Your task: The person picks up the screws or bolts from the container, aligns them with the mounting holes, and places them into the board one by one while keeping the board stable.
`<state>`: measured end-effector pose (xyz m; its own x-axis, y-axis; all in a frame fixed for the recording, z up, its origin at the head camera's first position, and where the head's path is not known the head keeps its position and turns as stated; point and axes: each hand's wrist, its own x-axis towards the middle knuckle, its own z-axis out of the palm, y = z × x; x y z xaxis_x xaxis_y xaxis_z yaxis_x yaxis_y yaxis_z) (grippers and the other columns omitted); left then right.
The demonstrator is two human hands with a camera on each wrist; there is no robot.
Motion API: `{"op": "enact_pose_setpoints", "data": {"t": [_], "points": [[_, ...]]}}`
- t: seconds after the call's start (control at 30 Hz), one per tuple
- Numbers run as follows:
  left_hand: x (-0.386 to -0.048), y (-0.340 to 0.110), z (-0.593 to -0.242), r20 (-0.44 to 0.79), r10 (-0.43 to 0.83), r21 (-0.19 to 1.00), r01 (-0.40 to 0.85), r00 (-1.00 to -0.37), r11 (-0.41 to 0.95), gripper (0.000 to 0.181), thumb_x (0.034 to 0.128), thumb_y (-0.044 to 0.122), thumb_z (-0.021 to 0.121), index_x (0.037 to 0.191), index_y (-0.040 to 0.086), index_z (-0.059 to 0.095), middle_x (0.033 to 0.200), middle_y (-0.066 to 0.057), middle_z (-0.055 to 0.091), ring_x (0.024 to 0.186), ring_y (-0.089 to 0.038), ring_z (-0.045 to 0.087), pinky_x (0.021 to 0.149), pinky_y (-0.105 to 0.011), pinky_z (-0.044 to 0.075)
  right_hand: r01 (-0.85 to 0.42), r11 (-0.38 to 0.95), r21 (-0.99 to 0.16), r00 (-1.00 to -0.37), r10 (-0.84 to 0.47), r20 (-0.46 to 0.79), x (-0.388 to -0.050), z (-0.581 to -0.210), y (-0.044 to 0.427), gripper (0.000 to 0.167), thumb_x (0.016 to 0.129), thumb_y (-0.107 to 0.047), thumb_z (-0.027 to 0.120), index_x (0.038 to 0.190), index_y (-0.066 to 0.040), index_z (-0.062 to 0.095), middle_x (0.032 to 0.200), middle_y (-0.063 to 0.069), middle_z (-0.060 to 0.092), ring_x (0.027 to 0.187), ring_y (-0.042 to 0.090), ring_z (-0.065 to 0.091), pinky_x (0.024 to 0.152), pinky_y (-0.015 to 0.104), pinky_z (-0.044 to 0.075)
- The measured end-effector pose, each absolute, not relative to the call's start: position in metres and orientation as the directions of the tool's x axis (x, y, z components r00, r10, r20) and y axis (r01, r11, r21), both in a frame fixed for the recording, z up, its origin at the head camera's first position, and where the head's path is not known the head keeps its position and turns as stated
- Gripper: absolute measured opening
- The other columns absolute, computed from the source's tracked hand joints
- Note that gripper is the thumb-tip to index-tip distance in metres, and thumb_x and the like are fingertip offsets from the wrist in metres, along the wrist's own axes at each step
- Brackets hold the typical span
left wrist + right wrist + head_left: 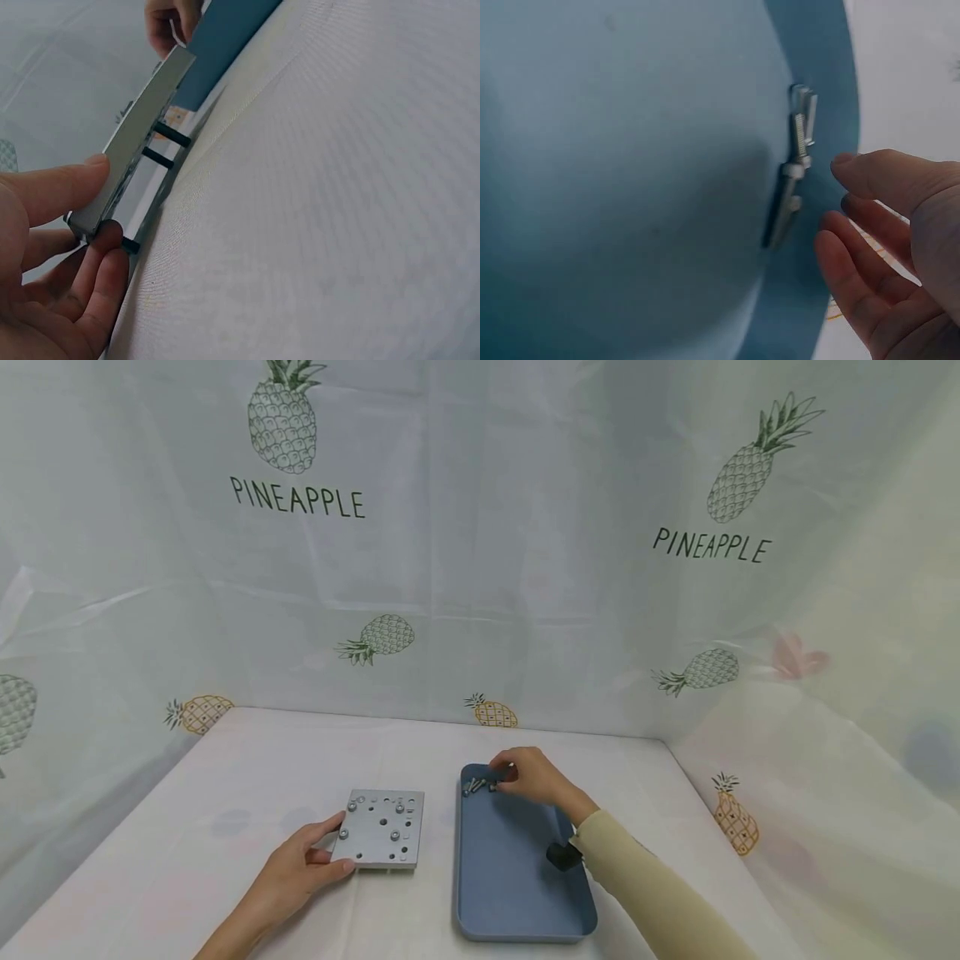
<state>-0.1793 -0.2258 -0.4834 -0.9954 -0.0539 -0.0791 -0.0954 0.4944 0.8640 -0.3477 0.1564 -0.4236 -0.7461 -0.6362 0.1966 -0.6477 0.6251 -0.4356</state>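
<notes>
Metal plate (371, 840) is showing left of the tray (517, 897), well in from the far edge of the desk (405, 918), my left hand (296, 867) gripping its left edge, while I'm hovering the right hand (534, 775), fingers parted and empty, by screws (791, 172) in the tray's far left corner.

Examiner: State the covering on the right arm.

Inspector: One long sleeve (652, 885), pale yellow-beige, plain-surfaced, widening from the wrist towards the elbow. It terminates in a cuff (590, 830) at the wrist.

Examiner: Any fitted equipment?

Inspector: One small black block (564, 857), angular in outline, located beside the cuff. Its fastening is too small to tell.

Examiner: And the hands?

Inspector: Right hand (531, 775) and left hand (295, 866) are both ungloved. The left forearm (238, 927) shows uncovered to the head view's lower edge.
</notes>
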Motion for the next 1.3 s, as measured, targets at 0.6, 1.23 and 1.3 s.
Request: {"op": "enact_pose_setpoints", "data": {"t": [0.6,1.23,1.3], "points": [[-0.18,-0.225,-0.483,-0.086,-0.07,0.854,-0.11,-0.994,0.509,0.09,0.0824,0.036,0.093,0.16,0.018,0.051,0.15,-0.01,0.056,0.104,-0.017,0.062,0.08,-0.028,0.05,-0.607,0.646,-0.463,-0.769,-0.624,0.137,-0.352,-0.446,0.158,0.024,0.09,0.002,0.08,0.113,0.0,0.078,0.104,0.01,0.077,0.092,0.026,0.072,0.08,0.033,0.058],[-0.179,-0.225,-0.484,-0.091,-0.075,0.855,-0.117,-0.993,0.505,0.091,0.0813,0.038,0.093,0.16,0.018,0.051,0.151,-0.011,0.056,0.104,-0.017,0.061,0.079,-0.028,0.049,-0.61,0.731,-0.305,-0.78,-0.622,0.069,-0.348,-0.441,0.147,0.016,0.09,0.004,0.08,0.102,-0.006,0.082,0.093,0.004,0.077,0.083,0.016,0.068,0.077,0.035,0.056],[-0.179,-0.225,-0.484,-0.094,-0.075,0.859,-0.119,-0.993,0.499,0.091,0.0814,0.037,0.093,0.16,0.018,0.05,0.151,-0.01,0.055,0.105,-0.017,0.061,0.08,-0.028,0.05,-0.617,0.724,-0.308,-0.775,-0.628,0.077,-0.347,-0.44,0.147,0.016,0.089,0.004,0.08,0.101,-0.006,0.082,0.092,0.004,0.077,0.082,0.016,0.068,0.077,0.035,0.056]]}}
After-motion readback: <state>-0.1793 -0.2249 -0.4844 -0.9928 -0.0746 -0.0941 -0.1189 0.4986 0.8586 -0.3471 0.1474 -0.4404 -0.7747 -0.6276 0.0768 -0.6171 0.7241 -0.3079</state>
